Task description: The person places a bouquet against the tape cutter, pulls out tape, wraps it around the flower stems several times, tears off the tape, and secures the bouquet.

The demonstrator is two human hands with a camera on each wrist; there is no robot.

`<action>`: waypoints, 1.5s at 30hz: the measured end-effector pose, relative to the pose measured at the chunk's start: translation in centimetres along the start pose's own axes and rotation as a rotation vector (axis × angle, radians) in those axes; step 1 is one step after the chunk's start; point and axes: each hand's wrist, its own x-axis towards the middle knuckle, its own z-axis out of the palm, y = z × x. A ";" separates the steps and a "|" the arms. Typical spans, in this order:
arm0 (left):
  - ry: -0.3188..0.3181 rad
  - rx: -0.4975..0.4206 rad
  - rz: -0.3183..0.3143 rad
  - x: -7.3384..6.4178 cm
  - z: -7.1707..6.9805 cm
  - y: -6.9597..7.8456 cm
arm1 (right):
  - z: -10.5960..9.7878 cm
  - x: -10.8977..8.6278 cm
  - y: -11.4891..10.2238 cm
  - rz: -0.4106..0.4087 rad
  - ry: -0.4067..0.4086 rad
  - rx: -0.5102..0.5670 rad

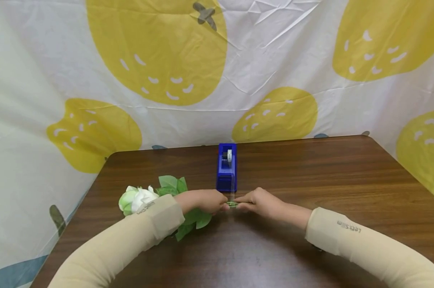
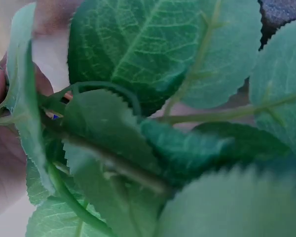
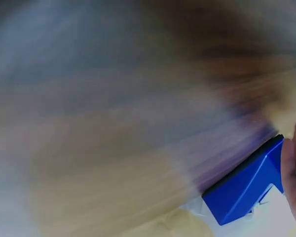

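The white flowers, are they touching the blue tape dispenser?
Apart. The head view plainly shows green leaves and brown table between the white flowers and the blue tape dispenser.

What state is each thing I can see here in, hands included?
Left hand: curled, holding the stems
Right hand: fingers pinching at the stems
Stems: gripped, mostly hidden
White flowers: in bloom, partly behind the left sleeve
Leaves: green, spread out
Tape dispenser: upright on the table
Clear tape: apparently pulled out toward the stems
Cloth backdrop: hanging, wrinkled
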 end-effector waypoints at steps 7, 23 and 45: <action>0.036 0.019 0.028 0.0 0.3 0.0 | 0.4 -0.1 0.3 -0.406 0.212 -0.627; 0.176 0.336 -0.045 -0.4 1.2 0.3 | -1.2 1.4 0.3 0.087 -0.026 0.081; 0.830 0.972 0.175 -0.2 4.5 -1.5 | -0.8 2.8 0.9 0.472 -0.421 0.681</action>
